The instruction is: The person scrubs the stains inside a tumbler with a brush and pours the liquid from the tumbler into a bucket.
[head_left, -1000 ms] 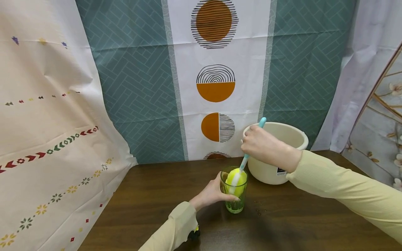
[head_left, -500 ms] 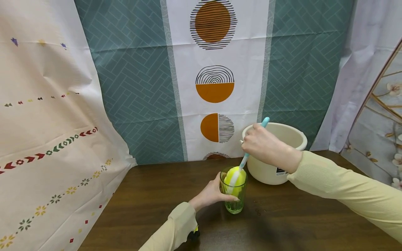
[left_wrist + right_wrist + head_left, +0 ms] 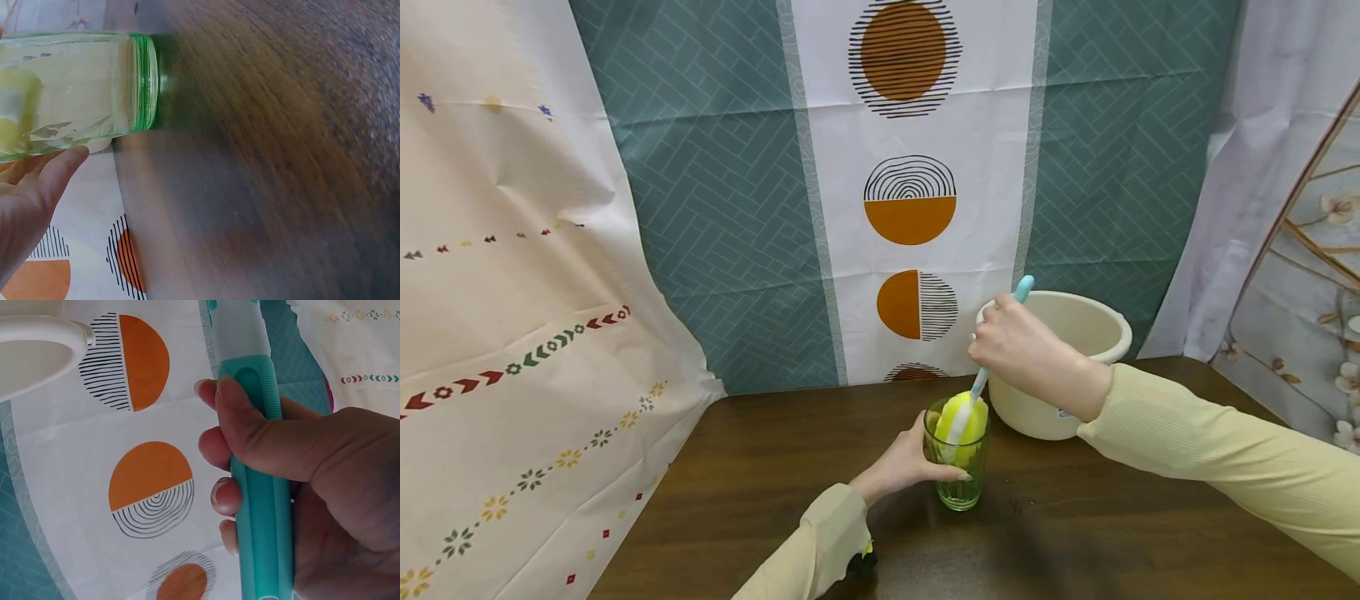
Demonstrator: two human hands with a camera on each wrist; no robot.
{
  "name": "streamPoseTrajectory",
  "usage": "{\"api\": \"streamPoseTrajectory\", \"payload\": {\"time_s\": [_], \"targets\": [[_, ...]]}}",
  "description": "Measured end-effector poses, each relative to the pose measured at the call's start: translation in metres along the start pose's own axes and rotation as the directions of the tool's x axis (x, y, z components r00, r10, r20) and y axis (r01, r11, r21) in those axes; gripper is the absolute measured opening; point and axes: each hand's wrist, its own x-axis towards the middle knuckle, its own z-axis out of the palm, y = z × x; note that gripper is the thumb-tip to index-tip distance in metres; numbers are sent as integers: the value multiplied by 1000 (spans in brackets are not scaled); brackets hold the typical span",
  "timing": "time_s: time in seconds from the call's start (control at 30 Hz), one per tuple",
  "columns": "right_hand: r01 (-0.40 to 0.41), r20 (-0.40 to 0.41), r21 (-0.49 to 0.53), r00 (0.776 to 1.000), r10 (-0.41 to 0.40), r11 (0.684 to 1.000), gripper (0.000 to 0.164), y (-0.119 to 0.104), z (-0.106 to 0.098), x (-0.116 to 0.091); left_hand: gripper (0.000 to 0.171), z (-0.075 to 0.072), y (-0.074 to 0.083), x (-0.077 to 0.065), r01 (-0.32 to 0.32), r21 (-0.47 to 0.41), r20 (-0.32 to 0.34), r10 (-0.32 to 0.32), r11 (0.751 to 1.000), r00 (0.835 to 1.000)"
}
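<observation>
A green-tinted drinking glass (image 3: 958,492) stands upright on the wooden table in the head view. My left hand (image 3: 904,462) grips it around its upper half, thumb toward me. In the left wrist view the glass (image 3: 94,87) appears sideways, with fingers (image 3: 62,169) along its wall. My right hand (image 3: 1018,346) holds a bottle brush by its turquoise handle (image 3: 1023,288), which slants down to the left. The yellow and white sponge head (image 3: 962,421) sits in the glass mouth, partly above the rim. In the right wrist view my fingers and thumb wrap the ribbed handle (image 3: 262,506).
A cream bucket (image 3: 1030,408) stands behind the glass to the right, partly hidden by my right hand. Small wet drops (image 3: 1017,502) dot the dark table (image 3: 760,467) right of the glass. Patterned cloths (image 3: 722,167) hang behind and at both sides.
The brush handle tips slightly right, then back left and a little up; the sponge head sits slightly higher. My left hand and the glass stay in place.
</observation>
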Motion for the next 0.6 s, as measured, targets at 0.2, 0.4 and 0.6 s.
{"api": "streamPoseTrajectory", "payload": {"time_s": [0.2, 0.4, 0.6], "targets": [[-5, 29, -13, 1000, 6, 1000, 25, 1, -3, -1, 77, 0, 1, -1, -17, 6, -1, 17, 1000, 1000], [-3, 48, 5, 999, 2, 1000, 26, 4, -6, -2, 76, 0, 1, -2, -5, 4, -2, 5, 1000, 1000], [9, 55, 58, 998, -13, 998, 27, 8, -6, -2, 72, -1, 1, -1, 3, 9, -1, -3, 1000, 1000]]}}
